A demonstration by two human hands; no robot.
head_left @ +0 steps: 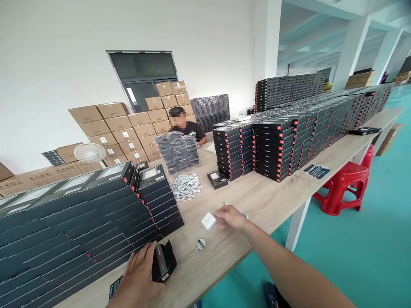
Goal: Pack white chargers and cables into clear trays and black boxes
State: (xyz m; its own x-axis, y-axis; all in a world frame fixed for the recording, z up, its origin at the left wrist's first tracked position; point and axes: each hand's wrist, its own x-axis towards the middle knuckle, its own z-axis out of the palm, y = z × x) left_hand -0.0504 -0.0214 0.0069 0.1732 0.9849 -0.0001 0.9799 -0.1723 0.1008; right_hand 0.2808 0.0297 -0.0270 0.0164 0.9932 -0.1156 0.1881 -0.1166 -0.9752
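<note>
My left hand (143, 271) is wrapped round a small black box (163, 261) at the table's near edge; the box's end flaps stand up. Over the middle of the table, my right hand (231, 217) has its fingers pinched at the edge of a white charger block (208, 220). A white cable (245, 214) shows partly behind that hand. Between my hands lies a small round disc (201, 244) with a dark printed label. A dark printed card (114, 287) sticks out beside my left wrist.
Stacked black boxes (80, 226) rise at the left, with more stacks (282, 145) at the right. Coiled white cables (186, 187) and bagged dark items (178, 152) lie farther back. One flat box (217, 179) sits near them. Across the table is a person (192, 130). A red stool (345, 184) stands at right.
</note>
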